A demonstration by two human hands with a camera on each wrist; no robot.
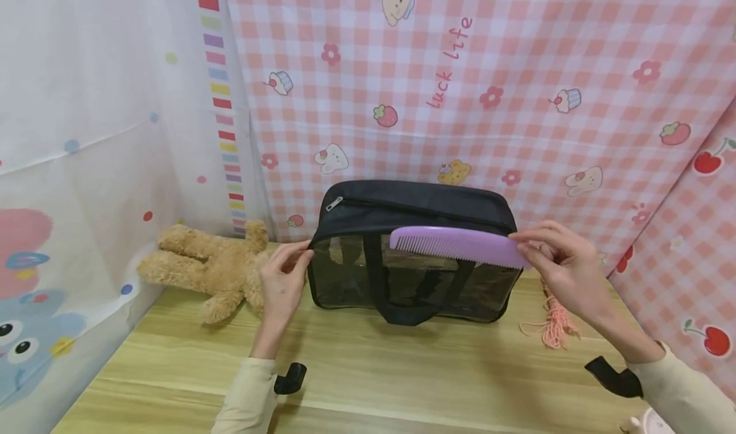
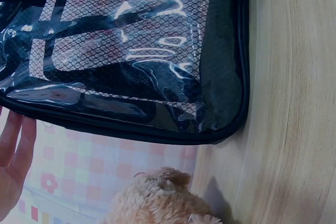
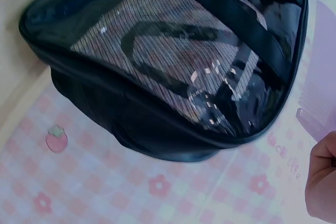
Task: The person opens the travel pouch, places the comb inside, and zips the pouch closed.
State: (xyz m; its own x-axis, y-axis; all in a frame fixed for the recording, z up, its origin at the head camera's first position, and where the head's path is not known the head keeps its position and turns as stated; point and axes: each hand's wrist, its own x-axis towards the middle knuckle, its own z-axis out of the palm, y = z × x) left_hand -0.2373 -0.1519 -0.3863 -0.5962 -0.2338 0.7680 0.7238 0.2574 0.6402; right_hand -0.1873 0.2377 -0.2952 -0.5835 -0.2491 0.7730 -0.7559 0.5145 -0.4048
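A black bag [image 1: 425,194] with see-through front panel stands upright on the table, its strap handle hanging down in front. Its zipper pull [image 1: 335,204] sits at the upper left; whether the zip is closed I cannot tell. My left hand [image 1: 284,280] pinches the bag's left upper edge between thumb and fingers. In front of the bag's upper right, my right hand [image 1: 566,268] holds a purple comb [image 1: 454,241] by its right end, teeth downward. Part of the comb [image 3: 320,72] also shows at the edge of the right wrist view.
A tan teddy bear [image 1: 221,264] lies left of the bag, partly behind my left hand. Pink yarn [image 1: 554,322] lies to the right, under my right wrist. A pale object [image 1: 652,421] is cut off at the lower right. Printed cloths [image 1: 368,57] hang around the wooden table [image 1: 402,370].
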